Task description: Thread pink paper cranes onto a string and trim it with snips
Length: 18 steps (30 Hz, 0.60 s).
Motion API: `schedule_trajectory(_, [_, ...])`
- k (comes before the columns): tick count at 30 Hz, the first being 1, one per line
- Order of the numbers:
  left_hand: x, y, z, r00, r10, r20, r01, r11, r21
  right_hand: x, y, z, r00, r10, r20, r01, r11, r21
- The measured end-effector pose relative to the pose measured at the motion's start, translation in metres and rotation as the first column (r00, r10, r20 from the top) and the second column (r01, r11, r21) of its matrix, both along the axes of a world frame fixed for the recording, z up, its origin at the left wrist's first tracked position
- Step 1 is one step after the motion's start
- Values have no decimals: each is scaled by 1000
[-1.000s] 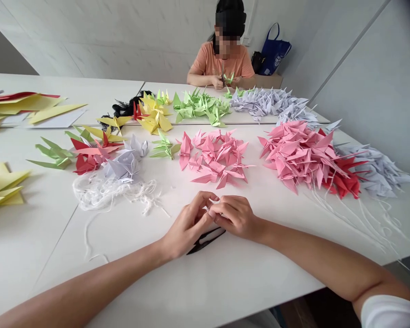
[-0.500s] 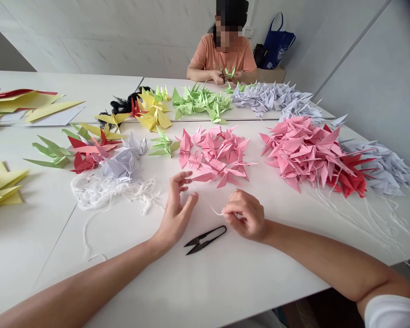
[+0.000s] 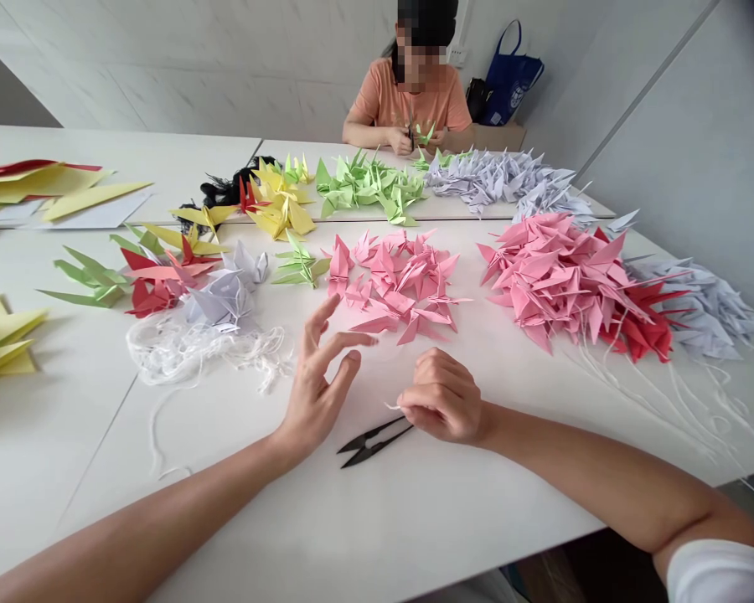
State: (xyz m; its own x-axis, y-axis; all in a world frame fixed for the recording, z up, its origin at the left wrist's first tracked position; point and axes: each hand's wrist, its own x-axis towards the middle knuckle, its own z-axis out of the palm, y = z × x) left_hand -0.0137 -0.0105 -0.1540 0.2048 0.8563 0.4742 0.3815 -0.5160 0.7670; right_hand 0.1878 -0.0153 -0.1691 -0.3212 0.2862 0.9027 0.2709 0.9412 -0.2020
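Observation:
My left hand (image 3: 317, 385) is raised over the table with its fingers apart and nothing in it. Just right of it, my right hand (image 3: 443, 395) is closed, pinching a white thread (image 3: 392, 406) whose short end sticks out on the left. Black thread snips (image 3: 370, 442) lie on the table, their handle end partly hidden by my right hand. Beyond both hands is a loose group of pink folded paper cranes (image 3: 399, 280). To the left, a tangle of white string (image 3: 169, 352) lies in front of white paper cranes (image 3: 223, 297).
A large pink crane pile (image 3: 559, 272) with strings stands right. Green cranes (image 3: 370, 186) and yellow cranes (image 3: 281, 205) lie farther back. Folded yellow paper (image 3: 3, 343) is at left. Across the white table (image 3: 276, 536), a person (image 3: 415, 105) holds scissors and a green crane.
My left hand has opened wider, its fingers spreading upward and rightward. My right hand has shifted slightly left with the thread and now covers the snips' handle end.

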Motion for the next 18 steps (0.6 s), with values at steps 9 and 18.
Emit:
schedule_trajectory(9, [9, -11, 3, 993, -77, 85, 84, 993, -79, 0, 5, -3, 999, -28, -32, 23, 992, -121])
schedule_trajectory(18, [4, 3, 0, 948, 27, 318, 71, 954, -293, 0, 3, 3, 996, -77, -49, 64, 973, -223])
